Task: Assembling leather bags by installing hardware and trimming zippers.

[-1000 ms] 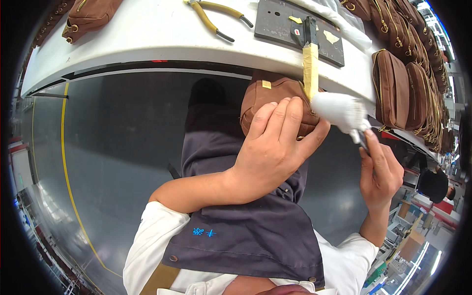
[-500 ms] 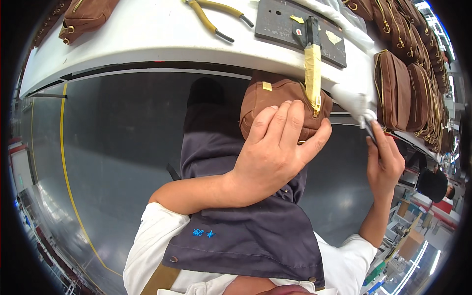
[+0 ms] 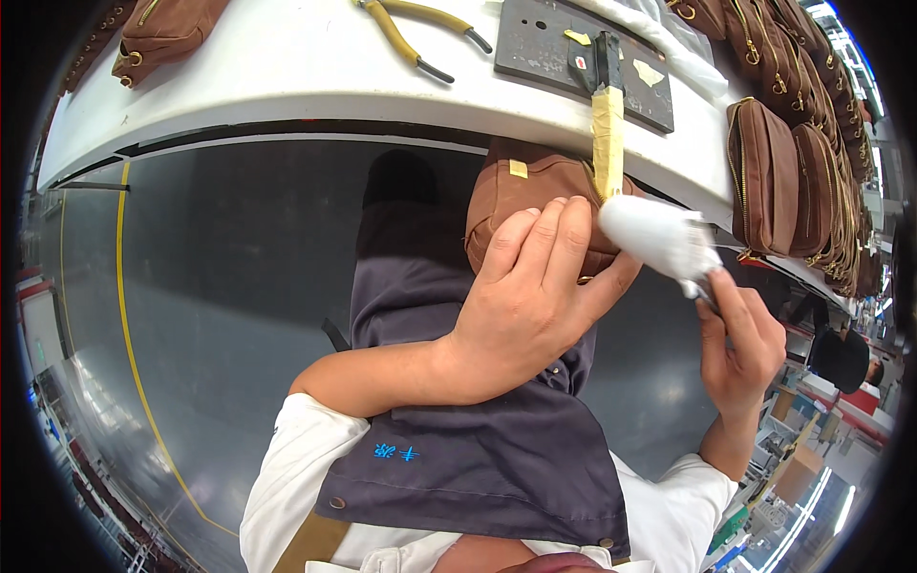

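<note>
My left hand grips a brown leather bag at the table's front edge, fingers across its top and thumb at its right side. A small yellow tape piece sticks to the bag. A yellow-taped bar reaches from the table to the bag's zipper opening. In my right hand is the dark handle of a hammer with a bulky white head, slightly blurred. That head is over the bag's right end beside the bar's tip and hides the zipper pull. Whether it touches cannot be told.
A dark metal plate carries the bar on the white table. Yellow-handled pliers lie left of it. Brown bags with gold zippers are stacked at the right; another brown bag sits far left. A person in dark clothes is at the right.
The hammer in my right hand has swung left and down from beside the table edge to over the bag's zipper end. My left hand and the bag have barely moved.
</note>
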A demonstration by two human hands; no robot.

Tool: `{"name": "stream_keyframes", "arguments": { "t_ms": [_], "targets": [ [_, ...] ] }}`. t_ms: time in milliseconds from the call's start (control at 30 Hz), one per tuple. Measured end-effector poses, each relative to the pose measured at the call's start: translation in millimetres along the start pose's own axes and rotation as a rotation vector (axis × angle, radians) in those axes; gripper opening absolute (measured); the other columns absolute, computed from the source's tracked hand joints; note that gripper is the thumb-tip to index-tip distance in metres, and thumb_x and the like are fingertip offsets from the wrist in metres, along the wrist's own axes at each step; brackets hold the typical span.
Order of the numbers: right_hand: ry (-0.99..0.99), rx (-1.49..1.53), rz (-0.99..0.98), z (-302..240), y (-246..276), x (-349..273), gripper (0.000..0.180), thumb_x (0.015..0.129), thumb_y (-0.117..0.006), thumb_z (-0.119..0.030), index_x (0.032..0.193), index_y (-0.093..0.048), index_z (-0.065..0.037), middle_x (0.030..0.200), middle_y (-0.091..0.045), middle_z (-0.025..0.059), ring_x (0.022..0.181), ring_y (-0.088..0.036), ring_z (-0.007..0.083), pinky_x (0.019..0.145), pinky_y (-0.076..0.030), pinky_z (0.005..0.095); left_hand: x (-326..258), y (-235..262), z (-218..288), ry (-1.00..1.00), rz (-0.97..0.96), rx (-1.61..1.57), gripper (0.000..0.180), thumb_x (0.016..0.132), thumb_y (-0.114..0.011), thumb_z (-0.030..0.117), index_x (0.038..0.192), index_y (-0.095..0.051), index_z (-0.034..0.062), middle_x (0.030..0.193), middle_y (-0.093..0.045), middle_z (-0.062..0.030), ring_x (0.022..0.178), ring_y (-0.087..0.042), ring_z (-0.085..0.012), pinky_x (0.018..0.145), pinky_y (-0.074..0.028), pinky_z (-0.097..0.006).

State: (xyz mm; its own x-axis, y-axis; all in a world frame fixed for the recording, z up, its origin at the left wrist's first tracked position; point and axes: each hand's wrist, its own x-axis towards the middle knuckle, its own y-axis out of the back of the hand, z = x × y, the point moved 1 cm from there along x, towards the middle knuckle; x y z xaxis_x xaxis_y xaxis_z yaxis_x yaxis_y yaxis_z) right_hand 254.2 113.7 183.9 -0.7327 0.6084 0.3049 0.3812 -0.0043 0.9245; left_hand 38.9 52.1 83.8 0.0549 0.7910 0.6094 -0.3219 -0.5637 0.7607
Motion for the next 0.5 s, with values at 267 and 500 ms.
{"name": "stream_keyframes", "arguments": {
  "t_ms": [267, 500],
  "targets": [
    [-0.174, 0.027, 0.390, -0.6, 11.9, -15.1, 0.022, 0.095, -0.068, 0.000, 0.111, -0.063, 0.013, 0.090, -0.067, 0.0114, 0.072, -0.060, 0.0181, 0.065, -0.052, 0.0345, 0.1, -0.6, 2.5, 0.022, 0.008, -0.024, 0.041, 0.080, -0.064, 0.021, 0.120, -0.069, 0.0257, 0.116, -0.060, -0.0135, 0.102, -0.063, -0.0227, 0.095, -0.044, -0.037],
    [-0.135, -0.094, 0.053, 24.0, -11.2, -17.5, 0.039, 0.085, -0.067, 0.013, 0.124, -0.065, 0.007, 0.084, -0.063, 0.0156, 0.069, -0.061, 0.0222, 0.065, -0.050, 0.0307, 1.1, 0.8, 0.3, -0.011, 0.009, 0.000, 0.037, 0.087, -0.055, 0.021, 0.122, -0.063, 0.0176, 0.114, -0.060, -0.0160, 0.105, -0.061, -0.0233, 0.097, -0.043, -0.037]
  ]
}}
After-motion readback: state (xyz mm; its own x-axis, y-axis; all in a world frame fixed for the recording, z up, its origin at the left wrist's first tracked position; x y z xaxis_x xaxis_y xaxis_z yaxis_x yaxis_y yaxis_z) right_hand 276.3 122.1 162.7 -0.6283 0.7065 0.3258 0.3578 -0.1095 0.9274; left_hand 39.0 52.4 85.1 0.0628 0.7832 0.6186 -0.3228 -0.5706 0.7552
